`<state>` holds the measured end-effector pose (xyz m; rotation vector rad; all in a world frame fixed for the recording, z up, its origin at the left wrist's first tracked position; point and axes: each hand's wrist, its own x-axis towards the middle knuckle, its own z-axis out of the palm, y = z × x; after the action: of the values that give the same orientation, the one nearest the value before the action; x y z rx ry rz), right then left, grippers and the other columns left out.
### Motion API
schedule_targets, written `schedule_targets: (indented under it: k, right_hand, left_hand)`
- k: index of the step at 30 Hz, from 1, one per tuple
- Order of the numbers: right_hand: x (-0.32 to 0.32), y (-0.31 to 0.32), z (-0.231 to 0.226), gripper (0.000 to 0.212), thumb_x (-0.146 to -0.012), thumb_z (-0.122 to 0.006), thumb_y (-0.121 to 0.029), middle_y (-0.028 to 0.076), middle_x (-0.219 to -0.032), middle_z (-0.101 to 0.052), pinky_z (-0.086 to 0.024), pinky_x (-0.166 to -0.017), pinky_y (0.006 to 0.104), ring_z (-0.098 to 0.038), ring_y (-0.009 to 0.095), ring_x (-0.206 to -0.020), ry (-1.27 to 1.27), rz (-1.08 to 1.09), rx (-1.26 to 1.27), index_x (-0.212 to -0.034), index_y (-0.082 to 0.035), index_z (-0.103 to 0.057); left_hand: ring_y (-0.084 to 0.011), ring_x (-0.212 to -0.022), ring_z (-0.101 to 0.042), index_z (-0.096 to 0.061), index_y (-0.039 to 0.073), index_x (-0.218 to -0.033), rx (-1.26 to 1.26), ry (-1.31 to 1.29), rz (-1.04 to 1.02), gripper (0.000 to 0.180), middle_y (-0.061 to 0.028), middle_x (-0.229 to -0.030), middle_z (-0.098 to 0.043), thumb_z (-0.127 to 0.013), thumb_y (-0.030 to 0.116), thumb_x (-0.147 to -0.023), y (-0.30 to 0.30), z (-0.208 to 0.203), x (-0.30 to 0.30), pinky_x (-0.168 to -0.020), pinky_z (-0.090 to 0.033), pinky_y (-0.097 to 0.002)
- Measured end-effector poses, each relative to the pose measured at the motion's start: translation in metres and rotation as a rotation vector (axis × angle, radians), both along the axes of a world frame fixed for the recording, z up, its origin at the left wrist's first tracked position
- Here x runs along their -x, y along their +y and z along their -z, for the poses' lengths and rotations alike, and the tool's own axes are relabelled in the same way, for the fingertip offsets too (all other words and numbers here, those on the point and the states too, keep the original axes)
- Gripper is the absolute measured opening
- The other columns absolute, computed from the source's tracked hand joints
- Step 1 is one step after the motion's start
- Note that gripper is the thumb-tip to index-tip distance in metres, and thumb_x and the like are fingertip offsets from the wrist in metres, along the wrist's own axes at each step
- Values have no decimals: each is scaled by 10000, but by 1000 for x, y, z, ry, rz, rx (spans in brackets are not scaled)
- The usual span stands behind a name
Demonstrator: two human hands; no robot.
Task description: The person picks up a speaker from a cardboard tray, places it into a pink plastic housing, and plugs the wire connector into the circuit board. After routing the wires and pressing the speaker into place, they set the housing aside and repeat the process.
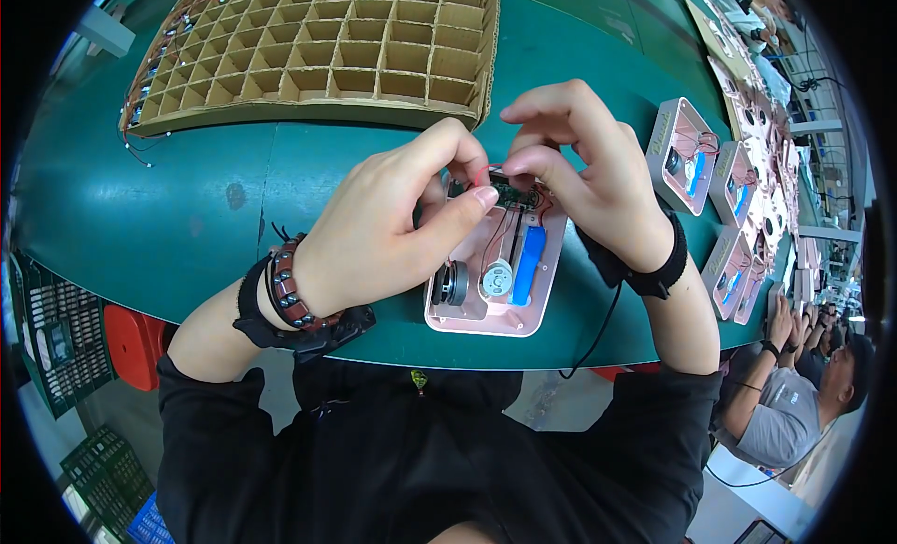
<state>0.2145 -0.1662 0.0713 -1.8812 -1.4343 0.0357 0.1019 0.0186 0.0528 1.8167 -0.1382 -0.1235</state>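
Red wire (482,172) sits pinched in left hand (397,207) — right hand (609,184) gripping or not, unclear. Apparent wiring next needs steady guiding.

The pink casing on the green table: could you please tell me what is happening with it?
The person's left hand pinches a red wire over the open pink casing; the right hand is close beside it, its grip unclear. A speaker, a round silver part and a blue block sit inside. Similar casings lie to the right.
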Motion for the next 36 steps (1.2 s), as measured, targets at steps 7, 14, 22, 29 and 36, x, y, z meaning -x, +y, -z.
schedule_targets:
  k: [7,14,22,29,36]
  right_hand:
    - [11,-4,2,175,-899,-633,-15,63,-858,-646,-519,-620,261,-680,167,-727,698,13,-53,-1042,-28,-533]
    - [12,-8,-7,186,-828,-649,12,63,-878,-612,-463,-684,307,-616,198,-775,-80,4,55,-997,-25,-581]
    - [30,-6,-14,184,-683,-682,-85,32,-841,-568,-419,-694,335,-573,216,-749,-543,82,153,-850,-73,-604]
    - [27,-4,-2,177,-683,-679,-96,32,-804,-531,-421,-675,324,-563,194,-717,-425,80,70,-824,-80,-573]
    - [28,-15,6,251,-655,-710,40,69,-868,-628,-458,-667,341,-608,248,-742,-291,62,149,-874,-38,-613]
  left_hand:
    - [-37,-742,-579,-504,-2,-980,89,-55,-19,80,-23,-830,-607,-553,60,-968,-5,1,0,-654,-458,-183]
    - [-30,-619,-559,-528,-2,-922,3,-141,-109,68,-9,-722,-603,-582,35,-939,-9,4,1,-549,-426,-190]
    - [-56,-488,-515,-553,12,-853,-216,-401,-145,98,-14,-611,-578,-650,2,-847,-12,3,3,-466,-355,-216]
    - [-110,-537,-549,-572,19,-890,-215,-382,-102,66,-56,-686,-602,-633,34,-869,-10,-1,3,-505,-395,-240]
    - [-246,-842,-575,-599,34,-974,-423,-506,4,177,-84,-917,-615,-669,103,-826,5,10,-5,-718,-457,-333]
